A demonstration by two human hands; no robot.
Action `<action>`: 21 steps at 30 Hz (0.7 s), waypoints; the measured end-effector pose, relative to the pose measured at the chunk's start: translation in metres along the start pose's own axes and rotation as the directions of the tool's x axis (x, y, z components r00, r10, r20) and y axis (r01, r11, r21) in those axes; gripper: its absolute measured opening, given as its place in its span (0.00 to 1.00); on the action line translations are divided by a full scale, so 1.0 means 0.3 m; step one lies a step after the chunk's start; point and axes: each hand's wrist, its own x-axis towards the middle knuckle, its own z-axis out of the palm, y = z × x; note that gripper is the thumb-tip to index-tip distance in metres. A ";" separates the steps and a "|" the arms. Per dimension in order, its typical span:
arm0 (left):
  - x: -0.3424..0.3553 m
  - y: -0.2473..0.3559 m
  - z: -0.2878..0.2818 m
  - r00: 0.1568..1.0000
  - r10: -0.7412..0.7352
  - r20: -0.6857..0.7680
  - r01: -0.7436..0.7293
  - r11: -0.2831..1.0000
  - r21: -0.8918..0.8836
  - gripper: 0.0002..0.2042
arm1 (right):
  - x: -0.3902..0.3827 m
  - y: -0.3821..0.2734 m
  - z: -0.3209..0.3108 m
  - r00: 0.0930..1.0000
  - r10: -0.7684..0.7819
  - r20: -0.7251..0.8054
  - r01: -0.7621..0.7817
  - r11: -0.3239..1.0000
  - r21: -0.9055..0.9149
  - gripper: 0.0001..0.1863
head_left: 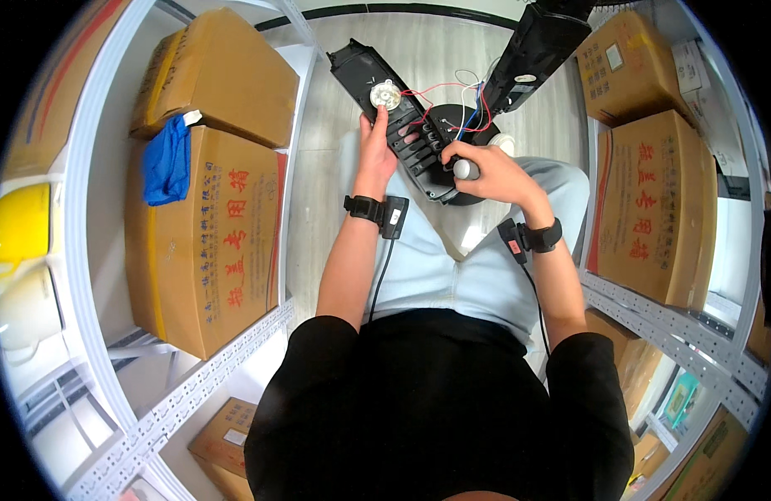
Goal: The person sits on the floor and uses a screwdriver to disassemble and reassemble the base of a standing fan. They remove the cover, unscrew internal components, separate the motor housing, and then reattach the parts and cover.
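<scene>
A long black plastic housing (pixel 352 67) lies slantwise above my lap, with ribs and slots along its near half. My left hand (pixel 377 154) grips its left edge, the thumb up against a white round part (pixel 385 94) set in it. My right hand (pixel 494 174) is closed round a tool with a grey rounded handle (pixel 466 169), over the housing's near right side; the tool's tip is hidden. Red, blue and white wires (pixel 488 108) run from the housing to a tall black column (pixel 536 58) at the far right.
A black round base (pixel 465 121) sits behind the housing, with a white round object (pixel 504 144) beside it. Shelves with cardboard boxes (pixel 227 234) flank me on the left and the right (pixel 653 209). A blue cloth (pixel 167 163) hangs over a left box. Cables trail from both wrist straps.
</scene>
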 end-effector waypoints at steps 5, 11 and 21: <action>-0.031 0.023 0.033 1.000 -0.010 0.015 0.009 0.999 0.036 0.19 | -0.056 -0.021 -0.020 0.997 0.036 -0.071 -0.030 0.996 0.082 0.17; -0.051 0.055 0.083 0.999 0.034 0.029 -0.036 0.997 0.062 0.24 | -0.147 -0.031 -0.091 0.976 0.162 -0.145 -0.101 0.930 0.353 0.15; -0.031 -0.017 0.124 0.990 -0.078 0.119 0.090 0.992 -0.091 0.19 | -0.039 0.014 0.005 0.997 -0.074 -0.039 0.074 0.997 0.003 0.19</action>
